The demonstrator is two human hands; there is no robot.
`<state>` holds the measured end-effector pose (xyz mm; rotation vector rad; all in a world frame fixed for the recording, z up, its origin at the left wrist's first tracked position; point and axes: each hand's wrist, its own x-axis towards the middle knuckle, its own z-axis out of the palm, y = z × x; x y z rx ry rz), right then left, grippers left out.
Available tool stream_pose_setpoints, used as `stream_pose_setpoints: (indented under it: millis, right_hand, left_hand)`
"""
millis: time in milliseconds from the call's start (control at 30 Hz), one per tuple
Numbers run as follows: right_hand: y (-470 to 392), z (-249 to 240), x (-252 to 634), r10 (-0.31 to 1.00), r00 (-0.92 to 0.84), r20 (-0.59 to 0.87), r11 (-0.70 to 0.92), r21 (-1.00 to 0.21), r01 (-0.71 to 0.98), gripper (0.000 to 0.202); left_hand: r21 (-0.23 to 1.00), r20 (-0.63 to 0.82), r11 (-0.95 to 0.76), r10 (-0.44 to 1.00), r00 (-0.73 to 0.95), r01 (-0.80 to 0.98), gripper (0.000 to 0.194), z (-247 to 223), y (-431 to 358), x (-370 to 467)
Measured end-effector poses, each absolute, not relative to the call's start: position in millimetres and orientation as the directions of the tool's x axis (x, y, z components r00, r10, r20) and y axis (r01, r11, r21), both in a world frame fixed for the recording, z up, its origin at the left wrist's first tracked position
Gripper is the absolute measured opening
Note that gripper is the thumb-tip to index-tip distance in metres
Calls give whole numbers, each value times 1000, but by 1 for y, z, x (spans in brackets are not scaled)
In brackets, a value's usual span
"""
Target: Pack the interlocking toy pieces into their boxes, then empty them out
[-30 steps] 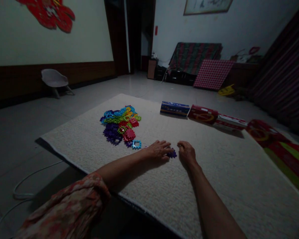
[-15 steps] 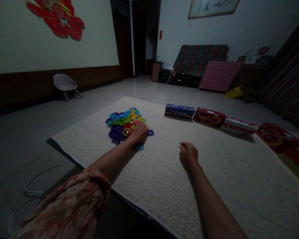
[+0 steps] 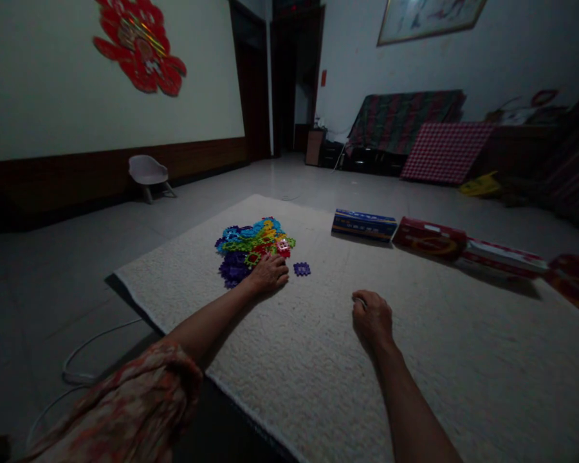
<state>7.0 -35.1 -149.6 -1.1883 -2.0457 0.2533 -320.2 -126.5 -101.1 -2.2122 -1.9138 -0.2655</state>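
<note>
My left hand (image 3: 270, 273) rests at the near right edge of a pile of colourful flat plastic toy pieces with notched edges (image 3: 251, 244). Its fingers are curled downward, and whatever lies under them is hidden. A single purple notched piece (image 3: 302, 269) lies apart on the cloth, just right of these fingertips. Farther right, my right hand (image 3: 374, 319) sits low over the pale cloth with its fingers curled in toward the thumb. What it holds, if anything, does not show.
A pale textured cover (image 3: 313, 360) lies over the table. Along its far right side stand a blue box (image 3: 363, 225), a dark red box (image 3: 430, 239) and a white-and-red box (image 3: 502, 258). A small light chair (image 3: 148, 171) is on the floor beyond the left side.
My left hand has drawn back slightly toward me, its fingers more curled, leaving the purple piece uncovered. The light blue piece below it no longer shows. The view has shifted; my right hand stays closed.
</note>
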Motion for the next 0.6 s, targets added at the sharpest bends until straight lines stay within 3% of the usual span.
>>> stream_pose_setpoints:
  millis: [233, 600]
  right_hand:
    - [-27, -143, -3, 846, -280, 453, 483, -433, 761, 27]
    - [-10, -140, -18, 867, -251, 431, 463, -508, 727, 29]
  left_hand:
    - [-48, 250, 16, 968, -3, 999, 28, -90, -99, -358]
    - [-48, 319, 273, 916, -244, 961, 32, -59, -70, -379]
